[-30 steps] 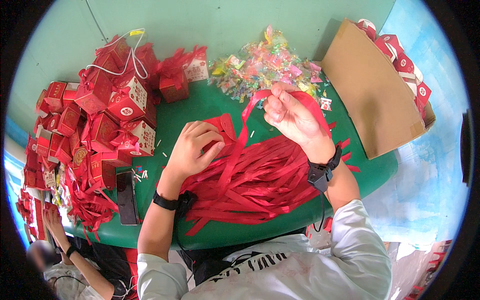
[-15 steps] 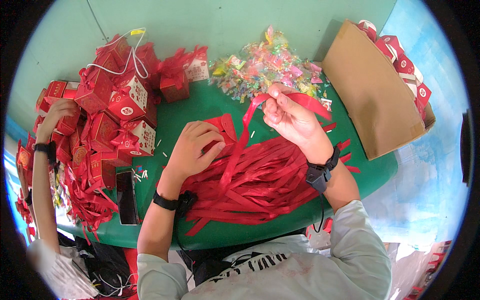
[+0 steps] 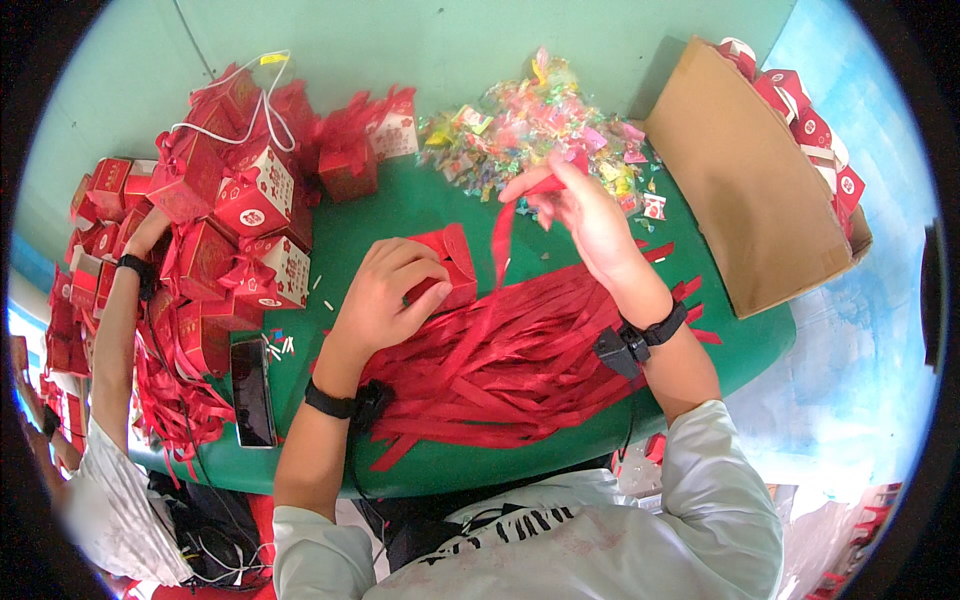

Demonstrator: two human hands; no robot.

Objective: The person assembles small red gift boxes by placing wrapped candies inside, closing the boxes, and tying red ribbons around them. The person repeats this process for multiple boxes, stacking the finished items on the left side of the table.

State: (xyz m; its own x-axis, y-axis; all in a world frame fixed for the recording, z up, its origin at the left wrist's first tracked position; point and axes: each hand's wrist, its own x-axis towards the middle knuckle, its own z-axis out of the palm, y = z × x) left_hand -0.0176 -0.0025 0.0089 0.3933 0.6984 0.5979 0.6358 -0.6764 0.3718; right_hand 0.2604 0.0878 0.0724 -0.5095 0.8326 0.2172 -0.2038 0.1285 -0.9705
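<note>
A small red gift box (image 3: 456, 262) stands on the green table with my left hand (image 3: 392, 290) gripping its left side. Above the table, my right hand (image 3: 588, 222) pinches a red ribbon (image 3: 502, 240), part of which hangs down to the left of the hand. The ribbon's other end is hidden by the fingers. A loose heap of cut red ribbons (image 3: 520, 370) lies in front of the box, below both hands. Wrapped sweets (image 3: 540, 125) in shiny, many-coloured wrappers are piled just beyond my right hand.
Red-and-white gift boxes (image 3: 250, 205) are stacked at the left, a white cable (image 3: 265, 120) over them. A dark phone (image 3: 253, 393) lies beside the stack. At the right, a cardboard carton (image 3: 745, 190) holds more boxes. A co-worker's hand (image 3: 150, 232) reaches into the stack.
My right hand has turned and lowered slightly, and the ribbon has come away from the heap and hangs shorter. My left hand stays at the box. The co-worker's hand has moved right.
</note>
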